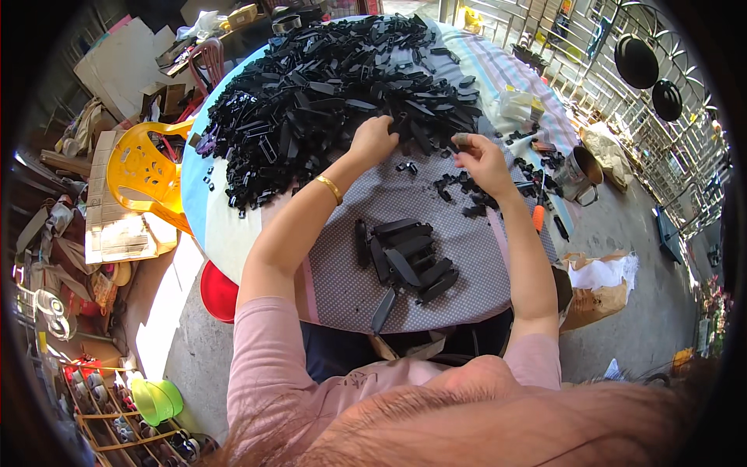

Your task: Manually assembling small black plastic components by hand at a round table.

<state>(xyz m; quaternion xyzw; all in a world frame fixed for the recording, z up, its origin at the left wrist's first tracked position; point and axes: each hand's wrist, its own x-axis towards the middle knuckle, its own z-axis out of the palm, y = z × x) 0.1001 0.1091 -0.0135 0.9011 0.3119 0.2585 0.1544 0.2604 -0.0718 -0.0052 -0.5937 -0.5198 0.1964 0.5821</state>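
A large heap of black plastic parts [311,101], many long and blade-shaped, covers the far left and middle of the round table. At the heap's near edge my left hand [375,142] has its fingers closed together. Whatever they hold blends into the dark parts behind. My right hand [484,165] is curled in a pinch to the right of the heap, with a greyish covering on one fingertip. Anything between its fingers is too small to make out. Close to me lies a smaller group of long black parts [408,261]. Small black pieces [467,191] are scattered beside my right hand.
The table's cloth [342,288] is patterned. At its right stand a metal mug [577,173] and an orange-handled tool [538,214]. Around the table are a yellow plastic chair [144,167], a red stool [218,292] and a paper sack [599,284].
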